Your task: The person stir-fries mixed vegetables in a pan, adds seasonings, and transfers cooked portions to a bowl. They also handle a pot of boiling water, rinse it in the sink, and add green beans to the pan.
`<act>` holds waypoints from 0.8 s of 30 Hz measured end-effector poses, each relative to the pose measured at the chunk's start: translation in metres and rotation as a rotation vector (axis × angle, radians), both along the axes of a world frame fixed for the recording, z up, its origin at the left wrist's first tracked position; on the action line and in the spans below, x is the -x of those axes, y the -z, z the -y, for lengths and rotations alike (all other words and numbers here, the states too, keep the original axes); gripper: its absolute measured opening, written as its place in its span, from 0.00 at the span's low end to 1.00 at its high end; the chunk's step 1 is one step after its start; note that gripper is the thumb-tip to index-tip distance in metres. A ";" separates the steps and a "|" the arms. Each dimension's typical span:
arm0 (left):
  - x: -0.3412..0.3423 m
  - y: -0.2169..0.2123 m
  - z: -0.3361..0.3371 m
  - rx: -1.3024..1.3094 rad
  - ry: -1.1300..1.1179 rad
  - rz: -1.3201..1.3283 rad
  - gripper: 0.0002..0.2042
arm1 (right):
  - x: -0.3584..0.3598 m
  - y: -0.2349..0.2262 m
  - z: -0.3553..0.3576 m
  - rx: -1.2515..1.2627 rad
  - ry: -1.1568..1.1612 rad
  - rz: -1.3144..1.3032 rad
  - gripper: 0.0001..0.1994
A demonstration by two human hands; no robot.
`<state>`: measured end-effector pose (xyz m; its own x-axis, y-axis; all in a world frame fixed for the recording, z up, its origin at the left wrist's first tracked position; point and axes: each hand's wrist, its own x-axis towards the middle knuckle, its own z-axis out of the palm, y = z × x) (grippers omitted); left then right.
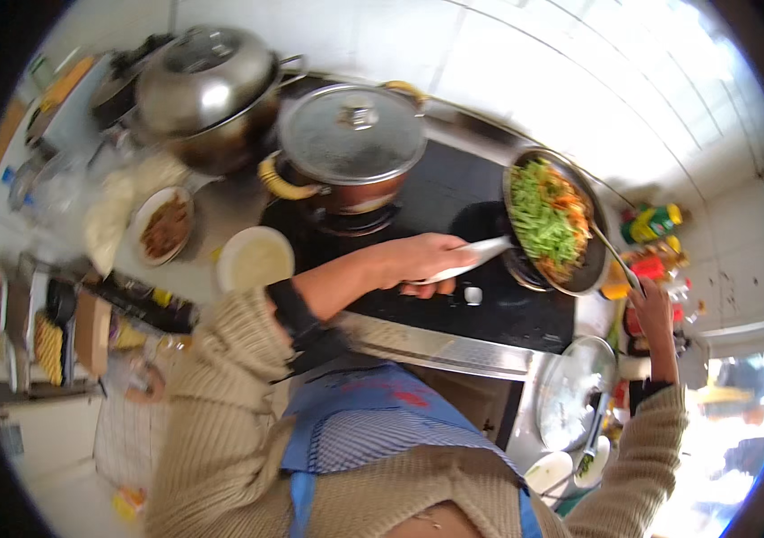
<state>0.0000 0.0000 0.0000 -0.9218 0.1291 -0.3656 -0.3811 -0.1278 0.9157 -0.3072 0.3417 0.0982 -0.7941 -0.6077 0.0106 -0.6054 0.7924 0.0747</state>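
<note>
My left hand (436,260) is closed around the white handle of a frying pan (591,280) at the right side of the black stove. The pan looks tilted, and in it lie shredded green vegetables (543,211) beside orange shreds (575,211). In my right hand (654,309), to the right of the pan, is the handle of a long spatula-like utensil (612,249). Its shaft reaches over the pan rim to the food, and its working end is hidden there.
A pot with a glass lid (352,134) stands mid-stove, and a large domed steel pot (207,90) is behind left. At left are a bowl of brown food (165,226) and a pale bowl (256,258). A glass lid (575,394) and bottles (651,224) sit at right.
</note>
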 end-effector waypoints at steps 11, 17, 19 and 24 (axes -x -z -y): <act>-0.088 0.103 0.015 0.931 -0.499 -0.330 0.14 | -0.041 0.083 0.003 0.305 0.137 0.402 0.16; -0.046 0.095 -0.020 1.253 -0.146 -0.508 0.17 | -0.033 0.092 -0.014 0.200 0.050 0.229 0.22; -0.035 0.113 -0.019 1.331 -0.153 -0.570 0.17 | -0.036 0.092 -0.014 0.181 -0.051 0.167 0.24; -0.028 0.120 -0.028 1.551 -0.117 -0.494 0.15 | -0.055 0.080 -0.004 0.166 -0.022 0.162 0.23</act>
